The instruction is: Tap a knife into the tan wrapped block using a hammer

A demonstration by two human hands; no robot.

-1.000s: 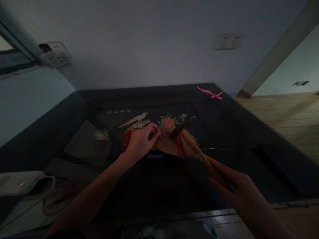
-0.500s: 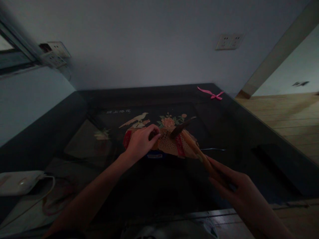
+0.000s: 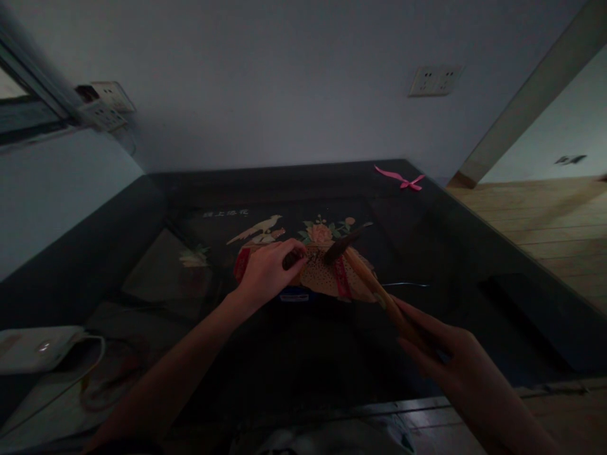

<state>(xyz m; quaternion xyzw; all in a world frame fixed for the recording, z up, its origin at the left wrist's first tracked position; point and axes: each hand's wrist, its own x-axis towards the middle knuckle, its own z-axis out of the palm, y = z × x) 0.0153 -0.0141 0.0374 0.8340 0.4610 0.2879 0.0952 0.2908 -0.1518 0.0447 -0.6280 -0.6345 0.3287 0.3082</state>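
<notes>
My right hand (image 3: pixel 443 354) is wrapped around the wooden handle of a hammer (image 3: pixel 370 281). The hammer's dark head lies low over a tan sheet-like piece (image 3: pixel 320 278) dotted with many small dark marks or holes and crossed by red strips. At the left part of this piece, my left hand (image 3: pixel 270 268) is closed, thumb and forefinger pinched together beside the dots. What sits between those fingertips is too small and dim to make out. Under the tan piece shows the edge of something blue (image 3: pixel 294 296).
The dark glossy table (image 3: pixel 294 183) bears printed flowers and a bird. A pink ribbon (image 3: pixel 403 180) lies at the far right, a thin wire-like strip (image 3: pixel 405 284) right of the hammer, and a dark flat slab (image 3: pixel 531 319) farther right. A white power strip (image 3: pixel 38 349) with a cable is at left.
My left fingers have shifted very slightly. The hammer and my right hand stay almost in the same place.
</notes>
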